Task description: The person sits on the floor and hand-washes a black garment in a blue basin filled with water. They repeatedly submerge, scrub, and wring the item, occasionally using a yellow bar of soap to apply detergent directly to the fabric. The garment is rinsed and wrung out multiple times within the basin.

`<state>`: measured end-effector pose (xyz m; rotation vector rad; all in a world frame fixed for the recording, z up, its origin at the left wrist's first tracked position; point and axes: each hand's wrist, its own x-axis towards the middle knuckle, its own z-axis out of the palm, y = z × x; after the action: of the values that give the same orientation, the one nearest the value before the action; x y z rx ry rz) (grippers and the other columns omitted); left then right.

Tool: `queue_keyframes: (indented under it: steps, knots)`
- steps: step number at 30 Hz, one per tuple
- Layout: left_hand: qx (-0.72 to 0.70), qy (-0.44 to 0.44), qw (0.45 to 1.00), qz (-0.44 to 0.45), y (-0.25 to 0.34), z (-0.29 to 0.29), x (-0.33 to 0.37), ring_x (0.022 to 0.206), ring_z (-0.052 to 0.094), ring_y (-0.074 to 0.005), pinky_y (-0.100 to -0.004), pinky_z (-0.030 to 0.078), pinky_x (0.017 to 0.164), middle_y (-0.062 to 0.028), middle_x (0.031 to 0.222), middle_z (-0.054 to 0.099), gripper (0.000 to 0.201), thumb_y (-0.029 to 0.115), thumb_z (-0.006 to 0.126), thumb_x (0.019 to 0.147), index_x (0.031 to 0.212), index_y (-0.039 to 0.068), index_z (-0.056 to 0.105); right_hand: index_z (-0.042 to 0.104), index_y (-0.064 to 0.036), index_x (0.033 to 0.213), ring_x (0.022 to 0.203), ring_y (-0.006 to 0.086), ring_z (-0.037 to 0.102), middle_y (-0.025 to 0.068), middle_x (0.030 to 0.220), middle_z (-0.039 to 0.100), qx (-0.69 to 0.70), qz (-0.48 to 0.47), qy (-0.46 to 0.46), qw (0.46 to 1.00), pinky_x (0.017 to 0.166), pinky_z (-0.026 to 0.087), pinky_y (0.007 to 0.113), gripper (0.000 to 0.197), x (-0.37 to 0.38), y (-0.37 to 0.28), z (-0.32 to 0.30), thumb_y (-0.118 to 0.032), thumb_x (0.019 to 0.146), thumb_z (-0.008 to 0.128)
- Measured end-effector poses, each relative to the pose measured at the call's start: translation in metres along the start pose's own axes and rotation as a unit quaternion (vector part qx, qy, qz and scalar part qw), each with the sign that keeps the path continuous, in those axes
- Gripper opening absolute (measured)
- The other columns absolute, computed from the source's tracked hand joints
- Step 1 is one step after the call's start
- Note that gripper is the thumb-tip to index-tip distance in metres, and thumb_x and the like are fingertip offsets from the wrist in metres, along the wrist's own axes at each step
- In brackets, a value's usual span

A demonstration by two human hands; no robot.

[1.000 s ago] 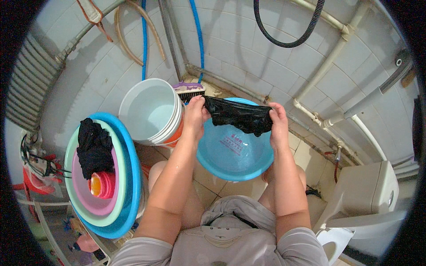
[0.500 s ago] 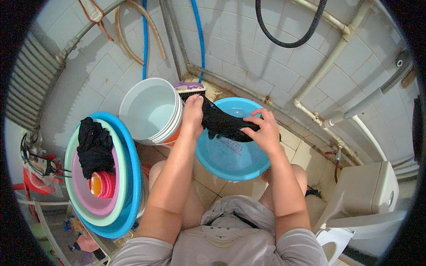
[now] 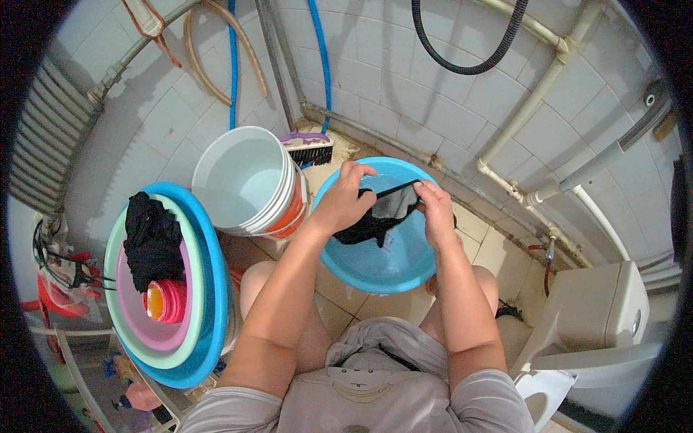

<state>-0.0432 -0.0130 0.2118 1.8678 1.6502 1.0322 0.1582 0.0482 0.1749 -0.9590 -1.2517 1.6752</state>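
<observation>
Over a round blue basin (image 3: 375, 281) holding water, I hold up a wet black garment (image 3: 361, 229) with a grey patch or lining showing. My right hand (image 3: 437, 216) pinches its upper right edge between thumb and fingers. My left hand (image 3: 345, 202) grips the left side, its index finger stretched out above the cloth. The lower folds hang inside the basin's outline; whether they touch the water I cannot tell. The basin stands between my knees.
At left, stacked blue, green and pink basins (image 3: 113, 274) hold a bunched black cloth (image 3: 151, 242) and a pink-red container (image 3: 170, 302). A white bucket (image 3: 245, 180) with water stands near a purple-topped brush (image 3: 309, 148). A toilet (image 3: 588, 310) is at right; pipes (image 3: 530, 108) line the wall.
The garment, stretched sideways before, is now turned and bunched, showing a grey area. My left hand has moved right and down, closer to my right hand.
</observation>
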Motion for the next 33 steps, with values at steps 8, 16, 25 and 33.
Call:
queue_keyframes:
  steps: [8,16,25,33]
  knots:
    - [0.051,-0.033,0.998,-0.007,0.006,-0.002,-0.002,0.097,0.051,-0.0281,-0.0343,0.041,0.085,-0.0103,0.104,0.048,0.026,0.014,0.064,0.075,0.097,0.006,0.054,0.055,-0.0056,0.1,0.089,0.0177,0.055,0.0055,0.097,0.059,0.222,0.139,-0.051,0.964,0.081,0.042,0.031,0.019,-0.011,-0.031,0.011,-0.019,0.087,0.05]
    - [-0.343,-0.15,0.906,-0.198,0.015,-0.032,0.002,0.08,0.05,-0.0058,-0.0249,0.041,0.072,0.0036,0.081,0.057,0.017,0.019,0.057,0.085,0.092,0.004,0.059,0.054,-0.004,0.11,0.095,0.0181,0.054,0.0064,0.105,0.058,0.143,0.21,-0.095,0.963,0.084,0.042,0.033,0.036,-0.008,-0.018,-0.006,-0.026,0.082,0.059]
    - [-0.26,-0.092,0.951,-0.138,-0.006,-0.004,-0.005,0.069,0.049,-0.0088,-0.0244,0.042,0.065,0.0005,0.075,0.056,0.024,0.026,0.053,0.088,0.09,0.002,0.059,0.058,0.0007,0.107,0.089,0.0121,0.052,0.0033,0.098,0.06,-0.057,0.185,-0.249,0.949,0.08,0.041,0.027,0.036,-0.018,-0.02,0.009,-0.025,0.082,0.06]
    - [-0.079,0.149,0.983,-0.067,0.005,-0.028,-0.023,0.081,0.058,-0.0193,-0.0304,0.047,0.075,-0.0121,0.095,0.058,0.021,0.017,0.057,0.082,0.097,0.001,0.059,0.05,-0.0041,0.114,0.097,0.0185,0.054,0.0058,0.106,0.057,0.206,0.214,-0.169,0.94,0.085,0.043,0.032,0.033,-0.041,-0.019,0.06,-0.013,0.083,0.058]
